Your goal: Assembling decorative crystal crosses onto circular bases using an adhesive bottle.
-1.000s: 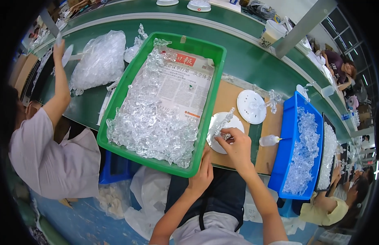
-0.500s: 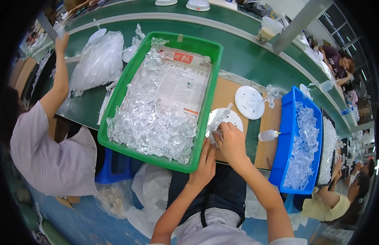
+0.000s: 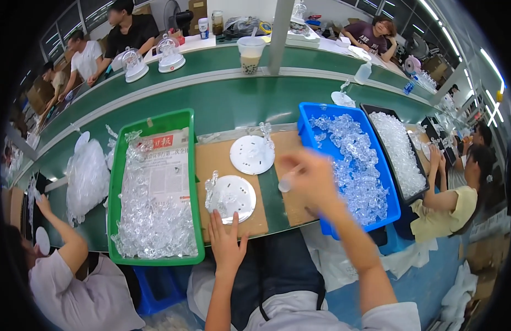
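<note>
The left hand [image 3: 227, 243] lay spread flat at the white disc's [image 3: 232, 197] six o'clock edge, while the blurred right hand [image 3: 310, 177] pinched a small clear piece [image 3: 284, 185] beside the blue bin [image 3: 310, 117].

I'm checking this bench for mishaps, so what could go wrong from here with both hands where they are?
1. The right hand is motion-blurred over the blue plastic bin of clear crystal pieces; a quick move might scatter pieces.
2. The left hand presses only the near edge of the round white perforated disc, so the disc could tip or slide on the brown cardboard sheet.
</note>
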A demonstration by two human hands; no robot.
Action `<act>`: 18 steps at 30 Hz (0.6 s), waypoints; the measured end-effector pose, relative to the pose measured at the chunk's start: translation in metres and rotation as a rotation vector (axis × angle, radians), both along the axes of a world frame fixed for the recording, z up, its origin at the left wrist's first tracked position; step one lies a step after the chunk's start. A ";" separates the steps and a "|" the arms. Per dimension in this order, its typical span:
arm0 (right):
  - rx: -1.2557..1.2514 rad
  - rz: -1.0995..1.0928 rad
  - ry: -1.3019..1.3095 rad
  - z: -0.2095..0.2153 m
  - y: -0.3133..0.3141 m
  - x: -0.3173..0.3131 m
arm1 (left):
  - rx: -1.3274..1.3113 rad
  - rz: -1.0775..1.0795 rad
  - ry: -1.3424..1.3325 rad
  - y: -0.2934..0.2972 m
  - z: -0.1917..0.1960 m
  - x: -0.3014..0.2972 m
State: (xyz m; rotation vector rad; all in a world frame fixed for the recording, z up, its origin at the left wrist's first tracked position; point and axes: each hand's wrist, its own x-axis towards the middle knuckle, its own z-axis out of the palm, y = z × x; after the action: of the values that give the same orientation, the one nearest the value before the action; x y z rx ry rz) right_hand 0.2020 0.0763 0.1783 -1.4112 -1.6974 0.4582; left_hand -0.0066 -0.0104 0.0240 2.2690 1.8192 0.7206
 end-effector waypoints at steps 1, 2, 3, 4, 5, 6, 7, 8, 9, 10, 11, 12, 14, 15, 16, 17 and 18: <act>0.014 -0.118 -0.169 0.018 0.019 0.039 | 0.011 -0.008 0.001 0.002 0.001 0.002; 0.094 -0.135 -0.310 0.012 0.043 0.084 | 0.019 -0.009 0.013 0.002 0.001 0.003; 0.034 -0.139 -0.473 0.001 0.064 0.125 | 0.027 -0.014 0.023 0.002 0.001 0.005; -0.029 -0.141 -0.633 -0.016 0.080 0.150 | 0.036 -0.020 0.027 0.002 0.000 0.005; -0.022 -0.145 -0.629 -0.041 0.092 0.156 | 0.034 -0.020 0.029 0.002 0.000 0.004; -0.131 -0.183 -0.652 -0.067 0.104 0.161 | 0.033 -0.017 0.031 0.003 -0.001 0.006; -0.243 -0.214 -0.672 -0.084 0.113 0.163 | 0.038 -0.010 0.035 0.004 -0.001 0.007; -0.238 -0.207 -0.668 -0.092 0.117 0.163 | 0.042 -0.010 0.032 0.003 0.000 0.006; -0.176 -0.293 -0.640 -0.098 0.120 0.166 | 0.046 -0.011 0.027 0.002 0.001 0.007; -0.117 -0.373 -0.608 -0.102 0.120 0.165 | 0.046 -0.002 0.033 0.000 0.003 0.006; -0.124 -0.360 -0.605 -0.102 0.119 0.168 | 0.029 -0.009 -0.003 0.001 0.003 0.006; -0.108 -0.319 -0.538 -0.099 0.112 0.178 | 0.012 -0.019 -0.040 0.003 0.002 0.007; -0.069 -0.202 -0.400 -0.070 0.086 0.167 | 0.002 0.000 -0.038 0.001 0.000 0.002; -0.057 -0.129 -0.332 -0.042 0.062 0.151 | -0.008 0.008 -0.041 -0.002 -0.001 -0.001; -0.073 -0.048 -0.293 -0.014 0.037 0.132 | 0.002 0.020 -0.009 -0.002 -0.002 -0.002; -0.093 0.023 -0.256 0.007 0.015 0.112 | -0.014 0.035 -0.006 -0.002 -0.001 -0.002; -0.011 0.184 -0.311 0.016 -0.001 0.098 | -0.008 0.023 -0.028 0.000 0.001 0.000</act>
State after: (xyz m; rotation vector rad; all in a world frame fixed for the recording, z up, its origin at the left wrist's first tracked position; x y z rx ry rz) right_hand 0.3000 0.0753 0.1943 -1.3947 -2.0895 0.3616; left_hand -0.0069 -0.0108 0.0250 2.2254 1.8349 0.7441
